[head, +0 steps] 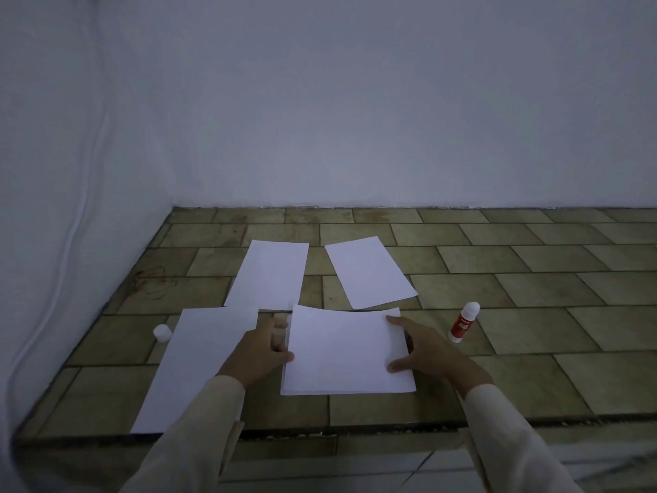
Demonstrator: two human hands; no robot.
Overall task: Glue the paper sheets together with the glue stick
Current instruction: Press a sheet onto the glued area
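**Inspector:** Where is the work item?

**Assessor:** The stack of white rectangular paper sheets (348,354) lies flat on the olive-brown tiled floor (533,314), between both hands. Its near edges are slightly out of line.

**Inspector:** And the hands?

**Assessor:** The left hand (257,350) is at the stack's left edge. Its thumb is on the top sheet and its fingers (279,325) are curled at the edge, so it appears to pinch that edge. The right hand (426,352) is spread, with forefinger and thumb laid straight on the top sheet along the right edge. It grips nothing.

**Inspector:** How will the stack handle?

**Assessor:** I judge it very light and limp. It would crease easily, and the sheets are likely to slide over one another. It is best held by opposite edges or pressed flat from above, not lifted by a single corner.

**Inspector:** Where is the glue?

**Assessor:** The red plastic glue stick with a white rounded end (463,323) rests on the floor just beside the right hand, untouched. A small white plastic cap (162,332) sits well apart from it on the left, beside a single white paper sheet (199,357). Two loose white paper sheets (268,275) (369,272) lie beyond the stack.
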